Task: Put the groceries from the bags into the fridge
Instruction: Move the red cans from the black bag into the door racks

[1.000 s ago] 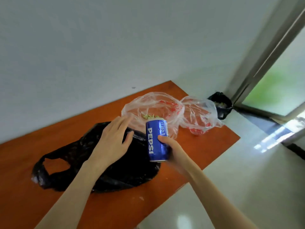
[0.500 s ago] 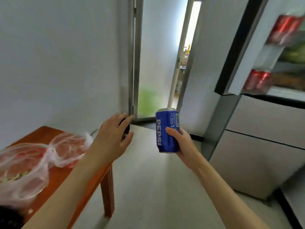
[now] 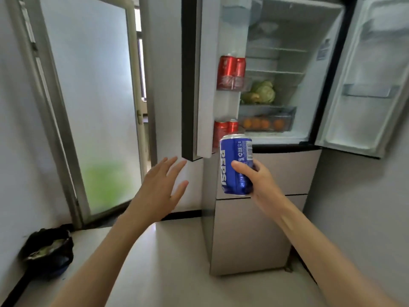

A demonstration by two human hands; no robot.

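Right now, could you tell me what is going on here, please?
A person stands facing an open fridge, gripping an upright blue Pepsi can in the right hand. The left hand is open and holds nothing. Red cans already sit in the left door's racks; the Pepsi is not yet inside.

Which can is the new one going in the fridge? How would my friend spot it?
Find the open fridge. In front of its left door, the right hand holds a can upright. It is blue; the door's cans are red.
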